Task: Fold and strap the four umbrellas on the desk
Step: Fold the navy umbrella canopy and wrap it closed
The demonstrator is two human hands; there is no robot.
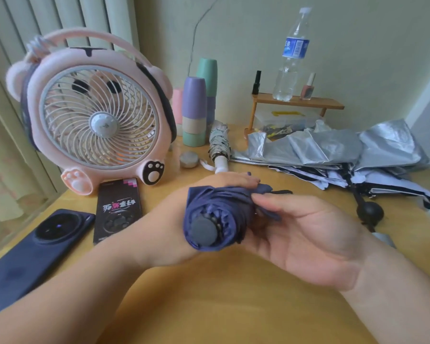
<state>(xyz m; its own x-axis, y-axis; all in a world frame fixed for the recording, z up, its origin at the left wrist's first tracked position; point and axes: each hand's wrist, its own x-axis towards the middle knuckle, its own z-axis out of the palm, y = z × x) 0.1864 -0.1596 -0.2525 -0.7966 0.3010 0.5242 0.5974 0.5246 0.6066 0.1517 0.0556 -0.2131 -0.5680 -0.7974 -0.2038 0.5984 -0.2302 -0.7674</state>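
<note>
A navy blue umbrella (216,214), rolled into a bundle with its grey cap facing me, is held above the desk. My left hand (184,219) wraps around it from the left, fingers curled over its top. My right hand (305,232) holds it from the right, its thumb pressing a loose navy flap against the bundle. A small patterned white umbrella (219,142) lies folded behind the hands. A silver umbrella (333,147) lies loose and crumpled at the right, on a white one with black edging (387,184) and a black round handle (369,209).
A pink bear-shaped fan (97,115) stands at the left. A dark phone (35,247) and a black box (118,209) lie on the wooden desk (233,306). Stacked pastel cups (196,110) and a small wooden shelf (298,103) with a water bottle (292,58) stand at the back.
</note>
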